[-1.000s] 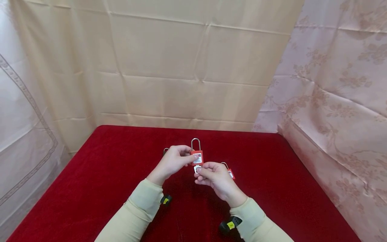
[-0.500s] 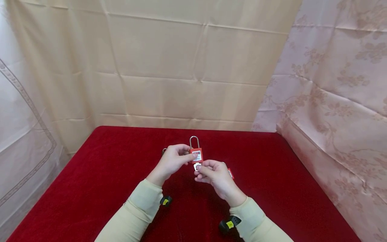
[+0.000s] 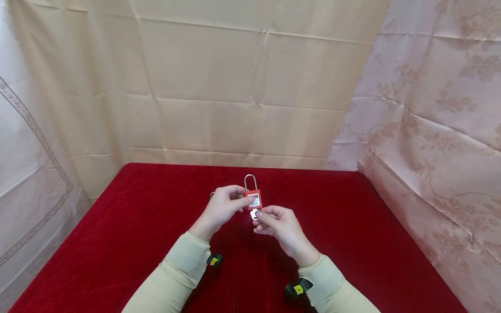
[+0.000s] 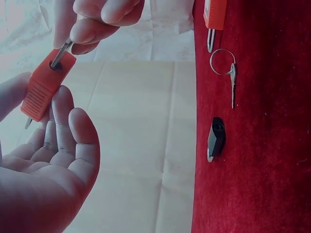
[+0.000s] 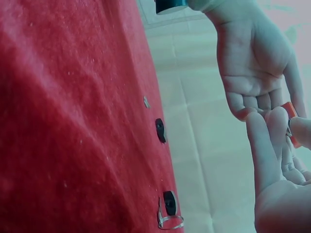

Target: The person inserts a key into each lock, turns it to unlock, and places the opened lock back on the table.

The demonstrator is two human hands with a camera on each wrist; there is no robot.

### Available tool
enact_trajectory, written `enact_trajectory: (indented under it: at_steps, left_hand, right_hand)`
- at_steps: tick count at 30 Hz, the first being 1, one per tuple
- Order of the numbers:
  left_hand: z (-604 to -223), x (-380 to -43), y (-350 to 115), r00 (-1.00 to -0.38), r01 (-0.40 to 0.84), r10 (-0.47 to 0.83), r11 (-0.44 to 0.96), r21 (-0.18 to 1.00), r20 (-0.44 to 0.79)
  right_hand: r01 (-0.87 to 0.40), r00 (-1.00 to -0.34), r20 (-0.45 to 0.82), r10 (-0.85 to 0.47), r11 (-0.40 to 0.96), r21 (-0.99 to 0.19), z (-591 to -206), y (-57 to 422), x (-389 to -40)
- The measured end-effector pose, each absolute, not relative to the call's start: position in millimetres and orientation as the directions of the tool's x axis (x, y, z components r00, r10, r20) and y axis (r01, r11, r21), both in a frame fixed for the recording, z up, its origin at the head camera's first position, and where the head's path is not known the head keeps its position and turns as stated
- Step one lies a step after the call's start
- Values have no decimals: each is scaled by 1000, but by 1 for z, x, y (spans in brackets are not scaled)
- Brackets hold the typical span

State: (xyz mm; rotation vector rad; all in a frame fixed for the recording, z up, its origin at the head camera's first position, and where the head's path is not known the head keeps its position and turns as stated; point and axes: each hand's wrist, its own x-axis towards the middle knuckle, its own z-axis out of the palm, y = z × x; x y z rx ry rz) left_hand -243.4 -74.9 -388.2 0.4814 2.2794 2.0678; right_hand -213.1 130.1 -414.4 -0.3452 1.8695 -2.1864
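Observation:
A red padlock point(image 3: 253, 200) with a white label and a tall metal shackle is held upright in my left hand point(image 3: 221, 208), thumb across the label. From below, my right hand point(image 3: 283, 228) pinches the silver key point(image 3: 254, 214) between thumb and forefinger. In the left wrist view the key's blade point(image 4: 59, 56) stands in the keyhole of the padlock point(image 4: 43, 90). Both hands are raised over the table. The padlock point(image 5: 292, 111) is mostly hidden behind fingers in the right wrist view.
The red cloth-covered table point(image 3: 156, 269) bears a black padlock point(image 4: 216, 138), a key on a ring point(image 4: 232, 82) and a second red padlock point(image 4: 215, 14). Another black padlock point(image 5: 169, 203) lies beside a ring point(image 5: 170, 223). A beige curtain point(image 3: 235, 87) hangs behind the table.
Both hands, with the padlock and key, have shifted slightly upward in the head view. The red padlock on the table is now almost covered by my right hand.

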Motion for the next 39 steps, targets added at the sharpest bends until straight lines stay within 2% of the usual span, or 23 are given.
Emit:
enact_trajectory:
  at_steps: [13,23,34,39]
  left_hand:
    - [-386,-242,-77,-957,208,219,62,976,190]
    - [-385,-244,-77,-956,218,208,30,976,207]
    - [-386,-243,-74,-960,230,166,2,973,226]
    - [-386,-242,-74,-963,223,153,-5,975,221]
  right_hand:
    - [-146,-969,145,-200,-9,-989,-410,134,-215]
    - [-307,-939,265,-218,192,-932,-404,132,-210]
    - [-347,-924,286,-253,244,-906,-411,133,-211]
    - [-359,-918,298,-263,225,-906,-411,133,-210]
